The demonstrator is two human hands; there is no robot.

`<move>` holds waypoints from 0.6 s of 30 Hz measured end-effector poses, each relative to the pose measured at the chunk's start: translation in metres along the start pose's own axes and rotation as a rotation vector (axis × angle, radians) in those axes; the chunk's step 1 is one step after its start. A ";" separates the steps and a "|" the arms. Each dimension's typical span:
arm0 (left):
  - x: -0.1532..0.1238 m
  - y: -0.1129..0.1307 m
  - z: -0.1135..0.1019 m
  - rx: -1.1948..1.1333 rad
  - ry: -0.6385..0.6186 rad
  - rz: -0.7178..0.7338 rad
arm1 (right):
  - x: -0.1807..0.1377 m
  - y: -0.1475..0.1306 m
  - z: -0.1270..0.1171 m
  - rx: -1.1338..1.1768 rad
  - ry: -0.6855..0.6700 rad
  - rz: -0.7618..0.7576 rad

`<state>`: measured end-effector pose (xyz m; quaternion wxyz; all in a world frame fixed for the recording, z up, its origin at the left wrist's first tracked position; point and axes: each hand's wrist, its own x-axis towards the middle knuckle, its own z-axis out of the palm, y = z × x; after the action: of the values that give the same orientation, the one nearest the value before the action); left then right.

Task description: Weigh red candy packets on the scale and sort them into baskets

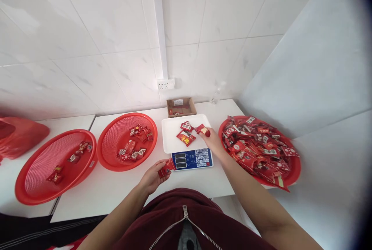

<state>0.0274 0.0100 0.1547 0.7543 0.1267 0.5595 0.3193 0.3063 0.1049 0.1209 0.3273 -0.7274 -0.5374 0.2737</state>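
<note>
My left hand (154, 175) is closed on a red packet (165, 168) in front of the scale's lower left corner. Over the right side of the white weighing tray (168, 141), my right hand (210, 138) pinches another small red packet (201, 129). Several red packets (186, 137) with gold and white print lie in the middle of that tray. Below it shows the blue panel of the digital scale (192, 159), with dark displays and a keypad.
On the right, a red basket (295, 168) is heaped with red packets. Two red baskets (101, 145) (21, 188) on the left hold fewer. Behind the scale stand a cardboard box (192, 106) and a clear bottle (215, 97) by the wall. A red bag (23, 133) lies far left.
</note>
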 end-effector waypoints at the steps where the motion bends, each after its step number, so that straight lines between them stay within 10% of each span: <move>1: 0.000 0.000 0.000 0.001 -0.002 -0.002 | -0.006 0.005 0.001 -0.070 -0.030 -0.032; 18: 0.005 0.002 0.000 0.009 -0.024 -0.005 | -0.015 0.010 0.021 -0.235 0.037 -0.145</move>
<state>0.0273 0.0151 0.1520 0.7611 0.1327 0.5522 0.3134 0.2923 0.0921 0.1002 0.2688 -0.7248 -0.6108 0.1712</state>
